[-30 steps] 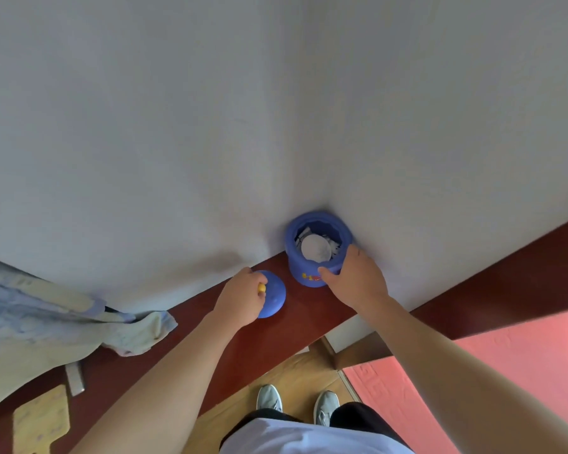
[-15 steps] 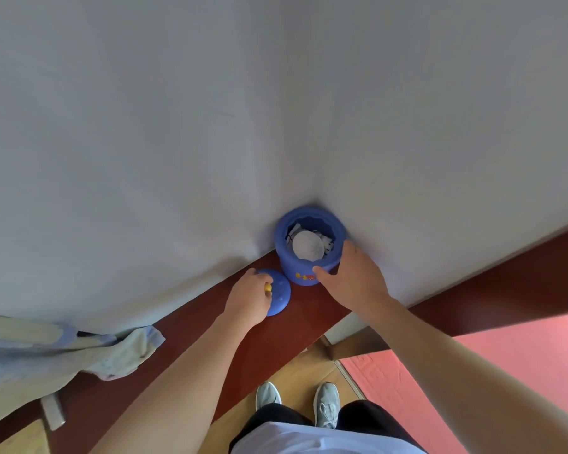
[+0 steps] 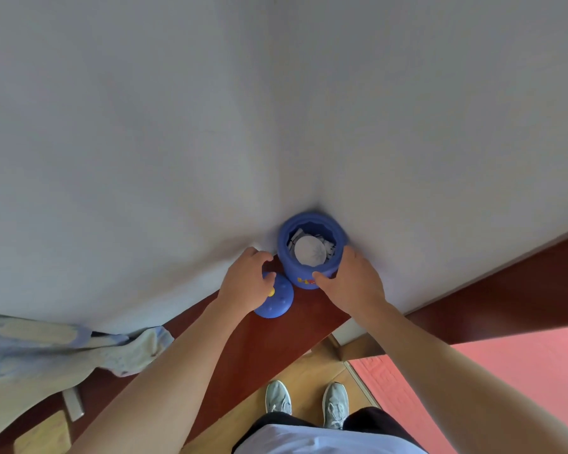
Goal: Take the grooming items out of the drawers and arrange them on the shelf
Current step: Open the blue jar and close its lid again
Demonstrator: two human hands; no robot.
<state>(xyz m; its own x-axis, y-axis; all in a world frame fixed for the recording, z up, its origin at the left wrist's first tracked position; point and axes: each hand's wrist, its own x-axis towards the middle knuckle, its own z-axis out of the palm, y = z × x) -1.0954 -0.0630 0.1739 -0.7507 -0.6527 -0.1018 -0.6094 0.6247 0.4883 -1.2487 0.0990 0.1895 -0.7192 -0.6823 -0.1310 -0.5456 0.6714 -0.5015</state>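
Note:
A blue round jar [image 3: 310,278] stands open on the dark red shelf [image 3: 276,342], pushed into the wall corner. Inside it lie a white round pad and some dark-and-white bits. My right hand [image 3: 350,283] grips the jar's right side, thumb across its front near the yellow and red lettering. The jar's blue domed lid [image 3: 277,303], with a yellow knob, lies on the shelf just left of the jar. My left hand [image 3: 248,280] curls over the lid's top and holds it at the knob.
White walls meet in a corner right behind the jar. A pale blue-and-cream cloth [image 3: 63,352] drapes over the shelf at the left. A light wooden piece [image 3: 43,434] sits at the bottom left. Below are a wooden floor, my shoes and a pink mat [image 3: 492,388].
The view shifted slightly. My left hand slid a little farther over the lid toward the wall. The right hand keeps its grip on the jar.

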